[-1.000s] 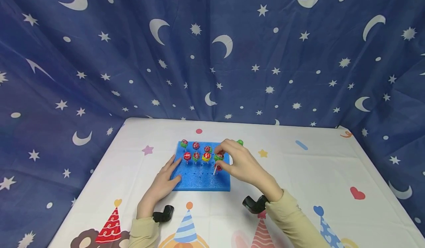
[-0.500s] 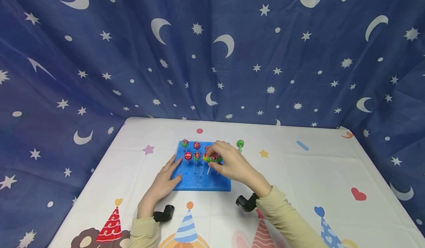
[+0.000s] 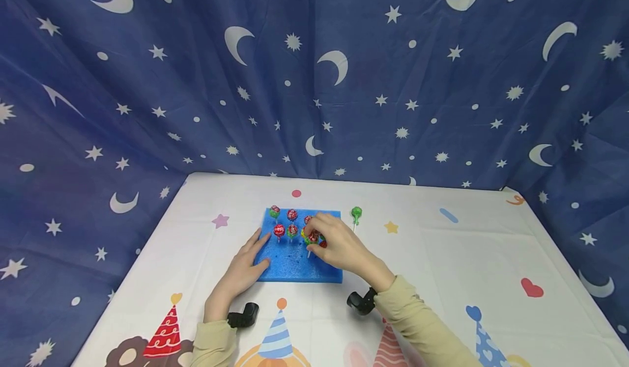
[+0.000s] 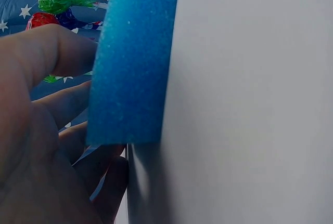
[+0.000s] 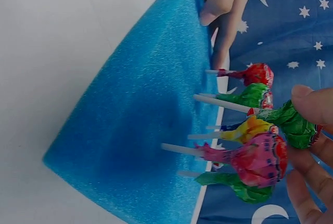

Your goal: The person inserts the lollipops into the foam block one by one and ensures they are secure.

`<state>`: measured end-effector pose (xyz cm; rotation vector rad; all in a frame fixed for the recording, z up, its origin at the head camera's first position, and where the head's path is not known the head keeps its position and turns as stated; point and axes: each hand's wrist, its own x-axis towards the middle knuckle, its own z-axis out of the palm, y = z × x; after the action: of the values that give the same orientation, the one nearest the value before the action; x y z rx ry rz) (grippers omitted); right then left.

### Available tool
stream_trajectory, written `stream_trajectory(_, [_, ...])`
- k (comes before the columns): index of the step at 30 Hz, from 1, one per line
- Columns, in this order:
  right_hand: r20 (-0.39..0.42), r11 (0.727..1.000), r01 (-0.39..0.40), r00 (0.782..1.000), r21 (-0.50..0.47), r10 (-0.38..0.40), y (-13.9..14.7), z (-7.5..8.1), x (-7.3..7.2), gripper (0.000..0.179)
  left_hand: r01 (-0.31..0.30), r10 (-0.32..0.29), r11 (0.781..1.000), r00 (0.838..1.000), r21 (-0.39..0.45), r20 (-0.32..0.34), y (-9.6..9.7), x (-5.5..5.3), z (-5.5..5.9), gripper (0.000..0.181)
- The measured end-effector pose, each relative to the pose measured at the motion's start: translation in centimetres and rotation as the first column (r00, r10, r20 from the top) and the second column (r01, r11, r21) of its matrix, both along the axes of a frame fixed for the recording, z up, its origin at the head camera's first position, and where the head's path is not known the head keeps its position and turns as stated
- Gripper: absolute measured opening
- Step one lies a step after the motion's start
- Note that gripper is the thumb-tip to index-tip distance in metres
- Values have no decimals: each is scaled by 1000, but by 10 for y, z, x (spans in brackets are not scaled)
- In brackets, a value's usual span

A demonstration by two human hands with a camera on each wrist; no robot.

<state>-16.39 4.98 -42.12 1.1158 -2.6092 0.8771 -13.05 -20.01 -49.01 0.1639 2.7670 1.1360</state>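
Observation:
A blue foam board (image 3: 290,268) lies on the table with several wrapped lollipops standing in it in rows. My left hand (image 3: 238,271) rests along its left edge, fingers spread and loosely extended. Above the right half of the board, my right hand (image 3: 339,244) pinches a green-and-red lollipop (image 5: 297,125) by its wrapped head between thumb and fingers. Its white stick points down at the foam, the tip close over the surface. Beside it in the right wrist view stand a pink lollipop (image 5: 260,159), a yellow lollipop (image 5: 244,130) and a red lollipop (image 5: 257,74).
One green lollipop (image 3: 356,212) lies on the white printed tablecloth (image 3: 442,258) past the board's back right corner. A dark blue curtain (image 3: 314,83) with moons and stars hangs behind the table. Black wrist cameras sit on both wrists.
My right hand has moved left with the green-and-red lollipop, away from a lollipop at the board's right side, then lowered slightly. The left hand stays at the board's edge.

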Motion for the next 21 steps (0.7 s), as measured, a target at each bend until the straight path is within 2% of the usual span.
stream_trajectory(21, [-33, 999, 26, 999, 42, -24, -3, -10, -3, 23, 6, -6, 1000, 1000, -1, 3, -1, 0, 1, 62])
